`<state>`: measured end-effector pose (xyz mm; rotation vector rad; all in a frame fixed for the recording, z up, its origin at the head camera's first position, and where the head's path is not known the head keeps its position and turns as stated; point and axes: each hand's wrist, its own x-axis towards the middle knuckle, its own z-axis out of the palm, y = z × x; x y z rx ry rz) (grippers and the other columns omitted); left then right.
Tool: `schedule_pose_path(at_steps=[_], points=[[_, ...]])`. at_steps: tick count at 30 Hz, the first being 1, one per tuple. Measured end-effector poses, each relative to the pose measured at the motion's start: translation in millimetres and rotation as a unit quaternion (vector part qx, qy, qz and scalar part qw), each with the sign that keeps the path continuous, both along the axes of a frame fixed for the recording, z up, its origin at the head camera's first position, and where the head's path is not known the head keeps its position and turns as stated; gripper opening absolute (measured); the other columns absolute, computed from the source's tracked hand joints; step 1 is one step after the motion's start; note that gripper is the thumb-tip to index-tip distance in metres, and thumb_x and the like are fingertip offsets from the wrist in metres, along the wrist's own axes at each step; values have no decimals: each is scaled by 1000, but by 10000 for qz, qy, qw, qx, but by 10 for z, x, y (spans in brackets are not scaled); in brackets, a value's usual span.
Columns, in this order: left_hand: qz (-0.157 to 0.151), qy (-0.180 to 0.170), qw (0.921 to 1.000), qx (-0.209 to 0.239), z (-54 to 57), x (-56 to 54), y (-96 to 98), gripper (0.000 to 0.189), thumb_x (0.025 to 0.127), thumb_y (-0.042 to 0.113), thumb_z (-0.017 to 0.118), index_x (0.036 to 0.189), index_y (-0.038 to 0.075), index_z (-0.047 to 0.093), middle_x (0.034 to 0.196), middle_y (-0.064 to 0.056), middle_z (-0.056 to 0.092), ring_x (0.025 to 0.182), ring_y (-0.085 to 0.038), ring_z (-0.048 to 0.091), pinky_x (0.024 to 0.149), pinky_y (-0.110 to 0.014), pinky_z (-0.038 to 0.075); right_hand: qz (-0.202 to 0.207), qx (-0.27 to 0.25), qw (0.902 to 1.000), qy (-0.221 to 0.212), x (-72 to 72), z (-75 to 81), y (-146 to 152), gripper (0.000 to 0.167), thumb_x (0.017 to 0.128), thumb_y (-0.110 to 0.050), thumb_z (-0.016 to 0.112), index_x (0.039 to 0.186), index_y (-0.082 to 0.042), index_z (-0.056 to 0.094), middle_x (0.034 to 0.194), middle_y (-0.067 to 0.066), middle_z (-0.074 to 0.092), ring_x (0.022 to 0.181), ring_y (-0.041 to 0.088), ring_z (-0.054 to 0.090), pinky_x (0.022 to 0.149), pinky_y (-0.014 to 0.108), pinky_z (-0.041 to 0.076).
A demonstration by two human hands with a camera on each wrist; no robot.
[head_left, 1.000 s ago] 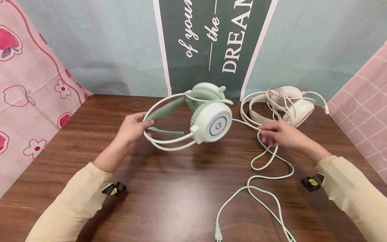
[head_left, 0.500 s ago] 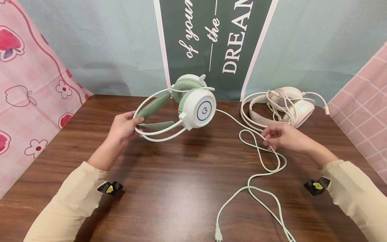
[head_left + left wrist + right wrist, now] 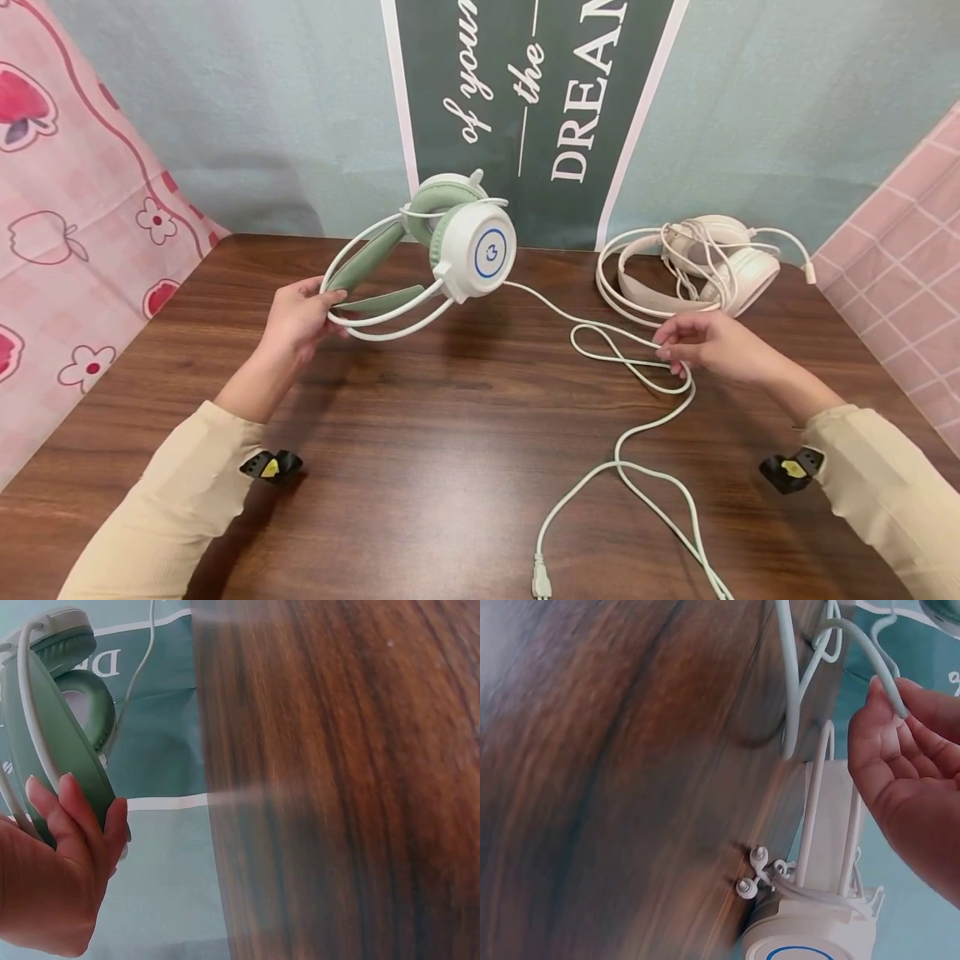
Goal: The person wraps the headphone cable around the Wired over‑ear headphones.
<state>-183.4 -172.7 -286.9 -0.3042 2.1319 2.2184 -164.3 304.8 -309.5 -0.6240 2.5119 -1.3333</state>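
Note:
A white and green headset is tilted above the table, its ear cups raised toward the back wall. My left hand grips the headband at its crown, fingers and thumb around the green padded strap. From the lower ear cup a pale cable runs right to my right hand. Thumb and finger pinch that cable, as the right wrist view shows. Beyond the hand it winds across the table in loops, and its plug lies near the front edge.
A second headset, cream-white with its cable bundled on it, lies at the back right of the brown wooden table. A grey-blue cloth with a dark green lettered panel hangs behind. Pink patterned cloths hang at both sides.
The left hand has carried the green and white headset leftward and slightly back. The right hand has moved slightly right and down, and the cable between them has shifted into a different loop.

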Motion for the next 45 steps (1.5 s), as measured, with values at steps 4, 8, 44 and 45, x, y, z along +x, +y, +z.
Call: schedule_pose_path(at_steps=[4,8,44,45], points=[[52,60,9998,-183,4,-2,30,42,89,-4,48,128,-15,37,74,2,55,50,-7,59,40,-21,50,508,-110,9986,46,2,6,-42,5,82,13,55,87,15,53,68,13,57,57,16,58,48,29,53],[136,69,9992,-367,-2,-20,75,41,90,-2,48,128,-14,39,81,-3,52,49,-6,58,41,-21,50,952,47,9954,63,14,21,-110,7,82,12,55,89,11,55,69,10,55,57,14,55,45,27,50],[591,481,9894,-1237,-87,-176,542,37,87,0,51,124,-2,50,81,-17,58,42,-6,57,39,-21,51,3272,-577,9424,395,137,299,-608,30,78,13,61,95,-11,68,89,4,60,77,14,54,61,27,49],[606,492,9894,-1225,-85,-178,547,37,86,0,51,124,-2,50,81,-18,58,42,-6,57,39,-21,51,3313,-608,9408,382,141,309,-619,31,78,14,60,96,-11,68,89,4,60,77,14,54,61,27,49]])
